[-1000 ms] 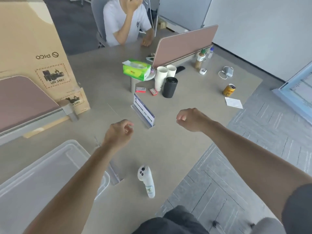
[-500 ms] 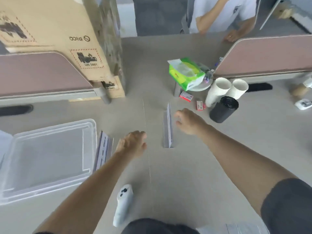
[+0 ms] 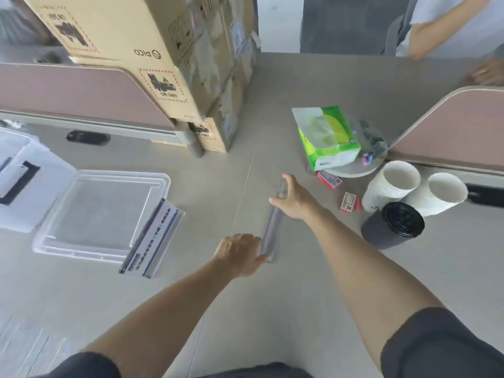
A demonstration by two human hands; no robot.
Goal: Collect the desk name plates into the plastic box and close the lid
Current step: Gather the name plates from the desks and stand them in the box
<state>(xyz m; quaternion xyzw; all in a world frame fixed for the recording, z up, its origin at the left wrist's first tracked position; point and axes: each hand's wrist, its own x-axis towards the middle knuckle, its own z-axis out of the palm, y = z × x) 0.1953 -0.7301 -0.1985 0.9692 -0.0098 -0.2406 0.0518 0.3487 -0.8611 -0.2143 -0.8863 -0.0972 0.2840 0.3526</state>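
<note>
A clear acrylic name plate (image 3: pixel 272 230) stands on edge in the middle of the grey table. My right hand (image 3: pixel 293 199) grips its far end from the right. My left hand (image 3: pixel 240 253) holds its near end from the left. A second name plate (image 3: pixel 152 238) with blue print leans against the right rim of the clear plastic lid (image 3: pixel 101 214), which lies flat at the left. The plastic box (image 3: pixel 16 178) with a black handle shows partly at the far left edge.
Stacked cardboard boxes (image 3: pixel 152 66) and a brown divider (image 3: pixel 81 96) stand behind. At the right are a green tissue pack (image 3: pixel 327 137), two white paper cups (image 3: pixel 392 184), a black cup (image 3: pixel 392 227), small red cards (image 3: pixel 328 180) and another divider (image 3: pixel 452 129). A person's arm (image 3: pixel 441 28) rests at the far right.
The view has swung left and down. Both my hands have closed in on the standing name plate and now hold its two ends. The white controller has left the view.
</note>
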